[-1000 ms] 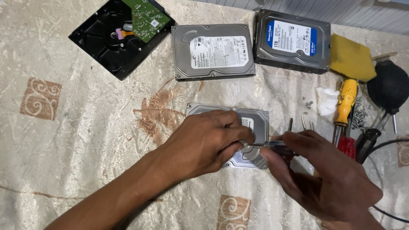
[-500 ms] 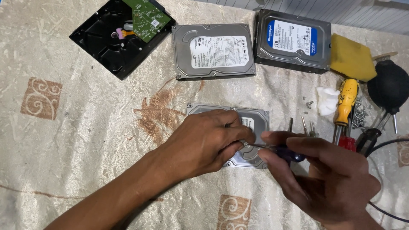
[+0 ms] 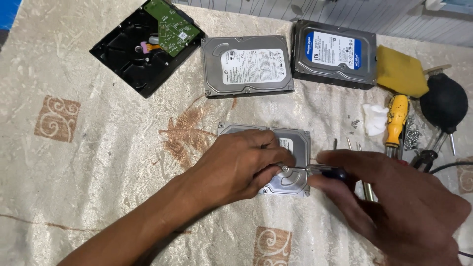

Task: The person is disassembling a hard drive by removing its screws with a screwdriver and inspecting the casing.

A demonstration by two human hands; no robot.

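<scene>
A silver hard drive (image 3: pixel 294 143) lies on the patterned cloth in the middle. My left hand (image 3: pixel 241 165) rests flat on top of it and presses it down, covering most of its lid. My right hand (image 3: pixel 394 202) grips a small dark-handled screwdriver (image 3: pixel 315 170) held nearly level, its metal tip at a screw on the drive's lid near my left fingertips.
At the back lie an opened black drive with a green circuit board (image 3: pixel 148 44), a silver drive (image 3: pixel 246 65) and a blue-labelled drive (image 3: pixel 335 51). On the right are a yellow cloth (image 3: pixel 401 74), a yellow screwdriver (image 3: pixel 396 120), a black air blower (image 3: pixel 446 101), loose screws (image 3: pixel 411 135) and pliers (image 3: pixel 426 157).
My right hand has shifted slightly and levelled the screwdriver, its tip staying at the screw. My left hand stays on the drive.
</scene>
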